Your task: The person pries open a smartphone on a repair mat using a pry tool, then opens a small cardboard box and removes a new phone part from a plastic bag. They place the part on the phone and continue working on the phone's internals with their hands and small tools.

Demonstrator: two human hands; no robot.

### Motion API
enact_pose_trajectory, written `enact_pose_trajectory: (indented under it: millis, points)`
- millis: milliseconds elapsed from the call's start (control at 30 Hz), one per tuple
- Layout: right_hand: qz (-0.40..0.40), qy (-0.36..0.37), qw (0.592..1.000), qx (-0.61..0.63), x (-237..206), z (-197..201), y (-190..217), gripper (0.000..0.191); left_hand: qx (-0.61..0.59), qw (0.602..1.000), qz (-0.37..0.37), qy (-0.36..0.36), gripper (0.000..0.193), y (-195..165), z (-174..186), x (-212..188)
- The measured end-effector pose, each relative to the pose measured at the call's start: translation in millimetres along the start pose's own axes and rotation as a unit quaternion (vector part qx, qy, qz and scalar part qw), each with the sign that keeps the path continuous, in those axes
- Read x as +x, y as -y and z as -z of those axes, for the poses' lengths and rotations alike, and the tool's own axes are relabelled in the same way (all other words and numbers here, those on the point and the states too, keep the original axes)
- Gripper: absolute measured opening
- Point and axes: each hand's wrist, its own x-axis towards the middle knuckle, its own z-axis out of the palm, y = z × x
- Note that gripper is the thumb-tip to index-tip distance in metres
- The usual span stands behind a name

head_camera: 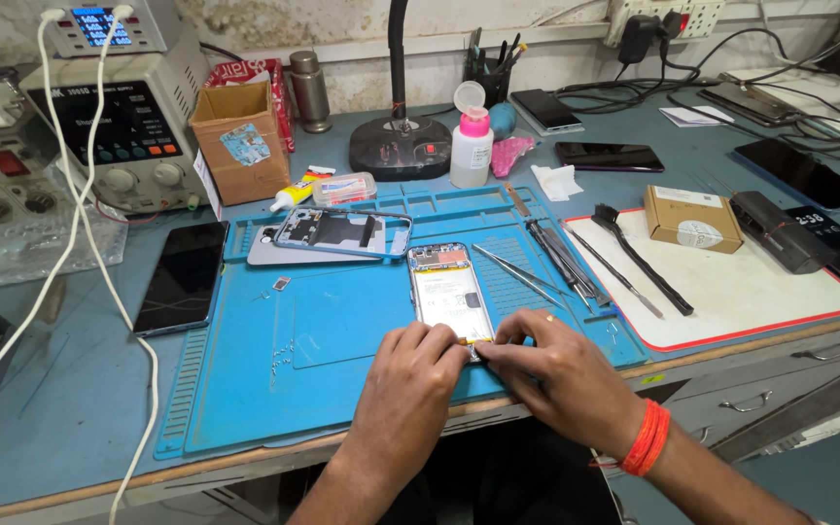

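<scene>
An opened phone (447, 289) lies face down on the blue work mat (342, 331), its battery and circuit board exposed. My left hand (412, 374) and my right hand (548, 365) both press fingertips onto the phone's near end, pinching at its bottom edge. What sits between the fingertips is hidden. An orange thread band circles my right wrist (647, 437). A detached phone frame (340, 231) rests on the mat's far part, over a grey back cover.
Tweezers and screwdrivers (546, 255) lie right of the phone. A white pad (731, 292) holds a brush and a small cardboard box (692, 218). A dark phone (183, 276) lies left of the mat. Power supply (119, 126), lamp base (399, 146) and bottle (471, 146) stand behind.
</scene>
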Motion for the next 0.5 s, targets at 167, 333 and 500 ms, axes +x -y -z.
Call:
enact_pose_trajectory:
  millis: [167, 333, 500]
  points:
    - [-0.092, -0.037, 0.993, 0.062, -10.7, -6.9, -2.7, 0.021, -0.031, 0.999, 0.029, -0.011, 0.023, -1.0, 1.2, -0.9]
    - [-0.077, -0.062, 0.994, 0.047, -18.2, -9.2, -4.2, 0.014, -0.038, 0.998, 0.053, 0.014, 0.029, -2.8, 1.2, -2.1]
    - [-0.064, -0.07, 0.995, 0.04, -15.8, -9.7, -3.1, 0.015, -0.045, 0.996, 0.075, 0.034, 0.034, -4.1, 2.8, -0.2]
